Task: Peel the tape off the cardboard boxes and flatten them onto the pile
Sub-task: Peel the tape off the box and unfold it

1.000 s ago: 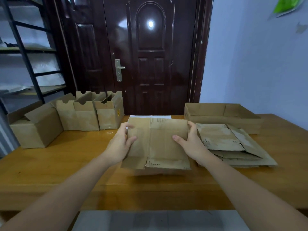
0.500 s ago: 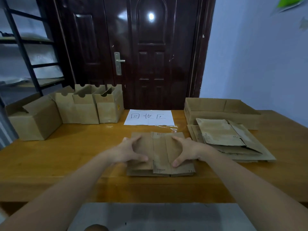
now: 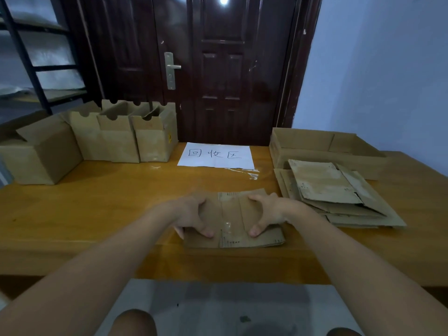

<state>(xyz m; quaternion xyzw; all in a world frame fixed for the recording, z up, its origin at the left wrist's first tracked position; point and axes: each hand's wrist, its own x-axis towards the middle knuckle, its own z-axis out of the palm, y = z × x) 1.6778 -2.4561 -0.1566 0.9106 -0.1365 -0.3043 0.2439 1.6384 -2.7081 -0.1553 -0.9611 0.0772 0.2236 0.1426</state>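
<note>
Near the front edge of the counter [image 3: 80, 207], straight below the white paper sign [image 3: 215, 155] with the handwritten characters, lies the flattened cardboard box [image 3: 232, 219]. Both hands are on it. The left hand [image 3: 191, 214] lies on the left part of the box, with the fingers bent down at its far edge and the thumb pressing flat near its front edge. The right hand [image 3: 269, 212] does the same on the right part. No hand closes round the cardboard; both only push it down against the counter. A strip of clear tape [image 3: 227, 226] is on the middle seam of the box, between the two thumbs.

One second ago the hands held this box up, tilted, in front of the sign, so that the sign was almost hidden. Half a second ago the box was already down on the counter and the hands were coming onto it. Now the thumbs are spread wider and the box looks flatter.

Right of the sign is the pile of flattened boxes [image 3: 334, 190], apart from the pressed box, and behind the pile stands a low open cardboard tray [image 3: 315, 141]. Left of the sign stands a row of upright open boxes [image 3: 116, 139]. Just beside the lower right corner of the sign lie small scraps of peeled tape [image 3: 252, 174].
</note>
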